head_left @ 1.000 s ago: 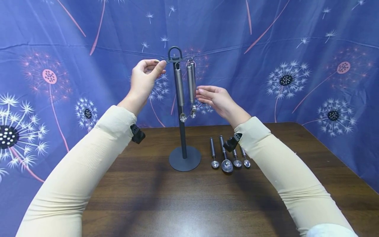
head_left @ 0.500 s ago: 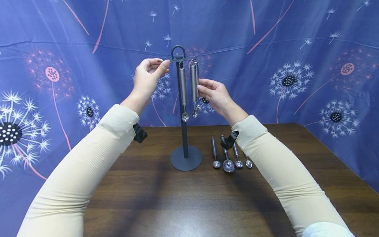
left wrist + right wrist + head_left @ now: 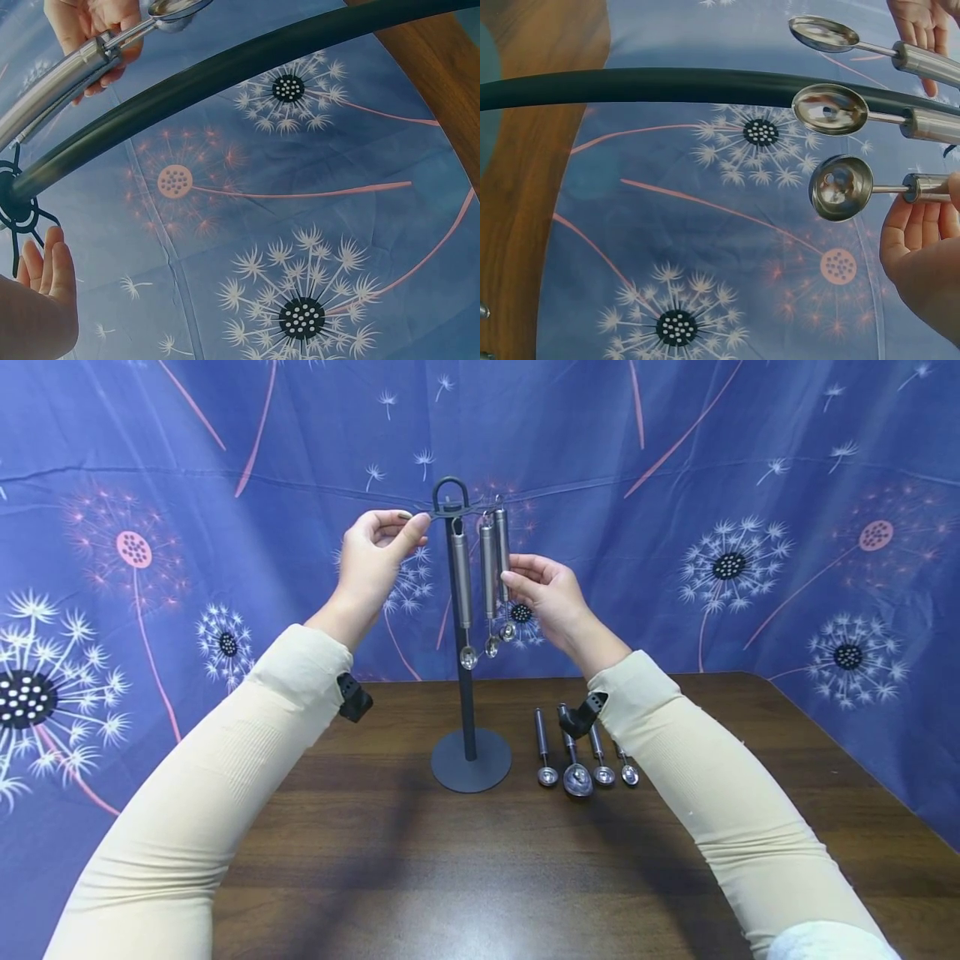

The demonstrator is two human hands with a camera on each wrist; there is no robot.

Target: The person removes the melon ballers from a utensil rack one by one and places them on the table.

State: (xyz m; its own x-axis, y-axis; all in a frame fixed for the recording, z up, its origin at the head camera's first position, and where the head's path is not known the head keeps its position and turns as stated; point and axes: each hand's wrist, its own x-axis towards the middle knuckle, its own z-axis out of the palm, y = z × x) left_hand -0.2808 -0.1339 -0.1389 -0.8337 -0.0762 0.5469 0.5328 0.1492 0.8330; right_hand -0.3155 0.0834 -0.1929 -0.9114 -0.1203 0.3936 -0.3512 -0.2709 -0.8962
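Observation:
A dark stand (image 3: 462,693) with a round base and a ring of hooks on top stands upright on the table. My left hand (image 3: 375,556) pinches one hook at the ring's left side between thumb and fingers. Two steel scoops hang from the stand: the left scoop (image 3: 462,581) close to the pole, and the middle scoop (image 3: 488,568). My right hand (image 3: 547,593) grips the handle of a third, round-bowled scoop (image 3: 842,187), beside the middle one. Its top loop is level with the hooks; whether it still touches one, I cannot tell.
Several steel scoops lie in a row on the brown wooden table (image 3: 450,868), right of the stand, among them a larger scoop (image 3: 577,779). My right wrist camera partly covers them. A blue dandelion-print cloth (image 3: 592,460) hangs behind the table.
My right hand has moved up and left onto the right-hand scoop and taken hold of it. That scoop has risen and come apart from the middle one. My left hand keeps its pinch.

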